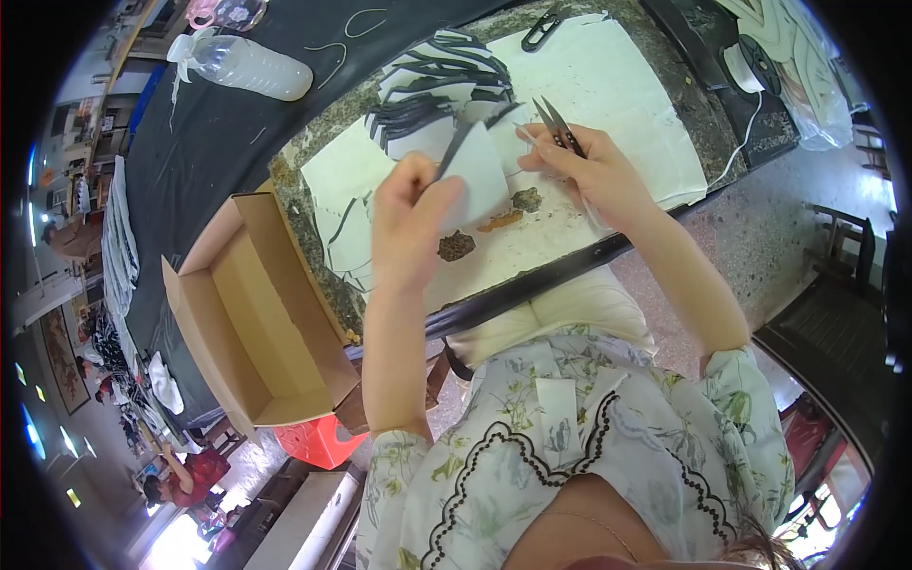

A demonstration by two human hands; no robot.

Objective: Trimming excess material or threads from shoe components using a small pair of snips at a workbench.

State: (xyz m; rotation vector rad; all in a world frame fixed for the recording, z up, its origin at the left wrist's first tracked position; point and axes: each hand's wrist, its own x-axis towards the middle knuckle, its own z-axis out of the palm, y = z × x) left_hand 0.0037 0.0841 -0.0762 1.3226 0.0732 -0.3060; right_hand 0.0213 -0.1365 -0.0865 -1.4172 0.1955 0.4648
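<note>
My left hand point(410, 214) is closed on a white piece with a dark edge strip point(484, 180), holding it up over the work surface. In my right hand point(594, 169) are dark thread snips point(562, 131), tips pointing up and away from me. My right thumb and index finger are pinched close to the white piece's right side; whether they also grip something thin there I cannot make out. Just beyond my hands lies a fanned pile of similar black-edged white pieces point(439, 81). A second pair of black snips point(543, 28) rests at the far edge.
White sheets point(627, 104) cover the worn board, with torn brown patches near me. An open cardboard box point(271, 313) stands at its left. A clear bottle point(252, 68) lies on the black cloth. At far right are a thread spool point(746, 68) and a plastic bag of pale strips point(807, 81).
</note>
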